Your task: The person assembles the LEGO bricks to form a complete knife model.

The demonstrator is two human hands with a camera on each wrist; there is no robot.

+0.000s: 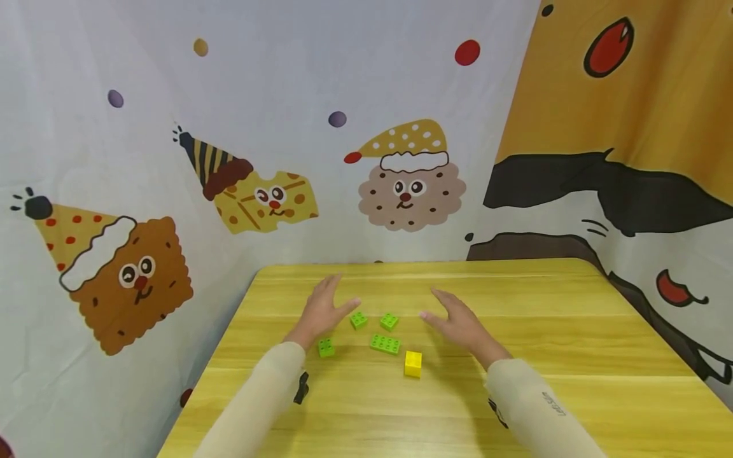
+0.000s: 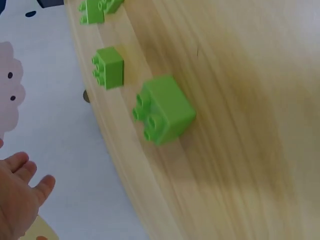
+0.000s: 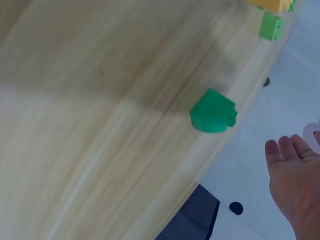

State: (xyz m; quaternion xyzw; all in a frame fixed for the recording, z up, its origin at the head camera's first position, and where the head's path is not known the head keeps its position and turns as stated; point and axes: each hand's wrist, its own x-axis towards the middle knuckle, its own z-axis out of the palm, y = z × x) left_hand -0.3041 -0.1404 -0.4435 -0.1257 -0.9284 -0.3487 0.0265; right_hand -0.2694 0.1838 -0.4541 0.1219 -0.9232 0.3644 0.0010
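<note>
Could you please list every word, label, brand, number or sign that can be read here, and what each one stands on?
Right sleeve: one short line of dark lettering, too small and blurred to read reliably.
Toy bricks, table and printed backdrop: no readable text.

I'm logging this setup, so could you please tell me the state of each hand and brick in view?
Left hand: open, touching no brick.
Right hand: open, touching no brick.
Long green brick: loose, studs up.
Back-left small green brick: loose, studs up.
Back-right small green brick: loose, studs up.
Front-left small green brick: loose, studs up.
Yellow brick: loose, standing apart.
Dark green brick: loose, standing apart.
</note>
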